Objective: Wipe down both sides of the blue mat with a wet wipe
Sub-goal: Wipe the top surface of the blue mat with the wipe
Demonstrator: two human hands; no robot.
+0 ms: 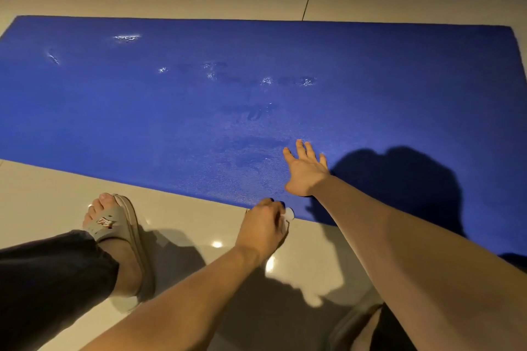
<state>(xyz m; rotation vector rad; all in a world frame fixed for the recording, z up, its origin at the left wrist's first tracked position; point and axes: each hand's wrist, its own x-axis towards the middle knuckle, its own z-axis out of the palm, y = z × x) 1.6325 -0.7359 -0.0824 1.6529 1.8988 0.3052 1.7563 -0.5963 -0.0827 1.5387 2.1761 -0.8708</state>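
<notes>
While the blue mat (185,111) lies flat across the tiled floor (65,185), both ends running out of frame, right hand (306,169) rests on it near the front edge, fingers spread wide. Left hand (263,224) curled at that edge, pinching a white wet wipe (289,214), mostly hidden; whether it also grips the mat, cannot tell. Shiny damp patches mid-mat. Slippered foot (119,225) on floor, left

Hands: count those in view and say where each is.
2. The left hand is at the near edge of the blue mat, gripping a white wipe; the right hand lies flat on the mat. Neither is hidden.
</notes>
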